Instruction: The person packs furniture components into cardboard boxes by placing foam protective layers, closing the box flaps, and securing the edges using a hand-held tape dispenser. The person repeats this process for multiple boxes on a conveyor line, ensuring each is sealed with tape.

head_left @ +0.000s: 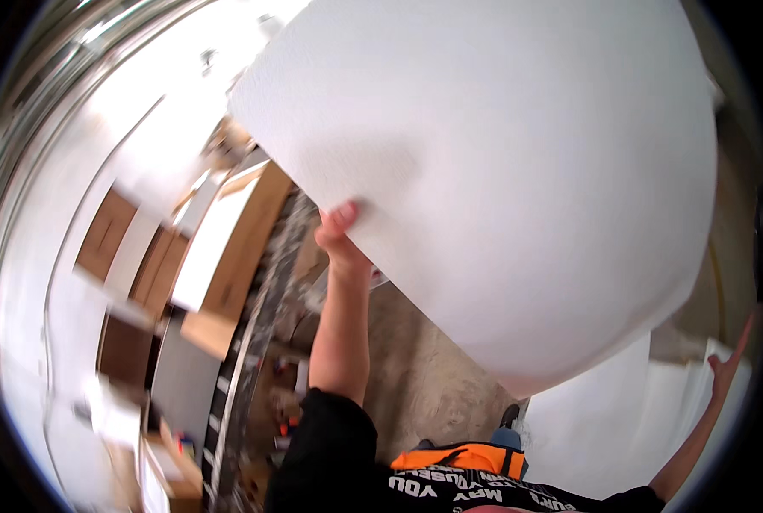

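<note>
Evidently, the step in hand is supporting a large white panel point(501, 171), raised at a slant above the floor point(433, 368). The left hand point(337, 238) has its fingers clamped on the lower-left edge; whether the right hand point(725, 369), far out to the right, grips anything is impossible to tell. The next move likely calls for keeping the panel steady, clear of the white-topped brown box point(249, 244).

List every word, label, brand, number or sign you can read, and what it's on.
Black shirt: white capital lettering; I'm not copying its wording.
White panel: none visible.
Wood-brown and white unit, left: too blurred to tell.
Nothing else is legible.
</note>
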Tool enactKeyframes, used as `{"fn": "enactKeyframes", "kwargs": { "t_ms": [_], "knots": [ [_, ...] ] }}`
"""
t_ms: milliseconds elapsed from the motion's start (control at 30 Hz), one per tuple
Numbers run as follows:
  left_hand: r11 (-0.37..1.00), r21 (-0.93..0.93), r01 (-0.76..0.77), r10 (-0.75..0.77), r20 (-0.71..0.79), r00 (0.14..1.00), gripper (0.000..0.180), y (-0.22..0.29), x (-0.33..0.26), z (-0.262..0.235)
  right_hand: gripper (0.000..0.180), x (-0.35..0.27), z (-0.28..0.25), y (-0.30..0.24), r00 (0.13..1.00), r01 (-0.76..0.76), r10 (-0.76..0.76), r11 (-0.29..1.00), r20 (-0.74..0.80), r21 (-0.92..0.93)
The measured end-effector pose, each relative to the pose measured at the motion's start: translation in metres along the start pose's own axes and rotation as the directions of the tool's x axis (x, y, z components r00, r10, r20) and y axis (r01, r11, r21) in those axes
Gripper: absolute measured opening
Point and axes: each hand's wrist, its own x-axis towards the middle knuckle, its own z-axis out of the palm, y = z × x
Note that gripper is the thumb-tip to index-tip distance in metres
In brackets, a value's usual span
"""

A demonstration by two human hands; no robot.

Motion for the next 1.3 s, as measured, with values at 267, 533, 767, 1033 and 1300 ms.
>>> {"fn": "enactKeyframes", "kwargs": {
  "t_ms": [267,533,767,1033,1300],
  "knots": [
    [0.969,0.244,-0.034,0.202,-0.707,0.677,0.066,0.291,-0.108,-0.131,0.110,0.090,0.187,-0.221,0.743,0.153,-0.521,0.743,0.420,0.652],
    [0.893,0.446,-0.052,0.353,-0.624,0.697,0.061,0.446,-0.198,-0.208,0.101,0.064,0.403,-0.372,0.588,-0.507,-0.495,0.390,0.639,0.769],
    [0.861,0.396,0.319,0.249,-0.876,0.414,0.073,0.459,-0.339,-0.282,0.091,0.002,0.576,-0.523,0.276,-0.737,-0.743,0.244,0.610,0.631],
    [0.907,0.419,0.027,0.418,-0.907,0.039,0.084,0.315,-0.598,-0.255,0.071,-0.077,0.524,-0.840,-0.036,-0.656,-0.914,0.327,0.405,0.680],
    [0.830,0.548,0.102,0.546,-0.764,-0.344,0.100,0.318,-0.727,-0.160,0.066,-0.222,0.389,-1.039,-0.485,-0.598,-0.873,0.285,-0.055,0.749]
  ]
}}
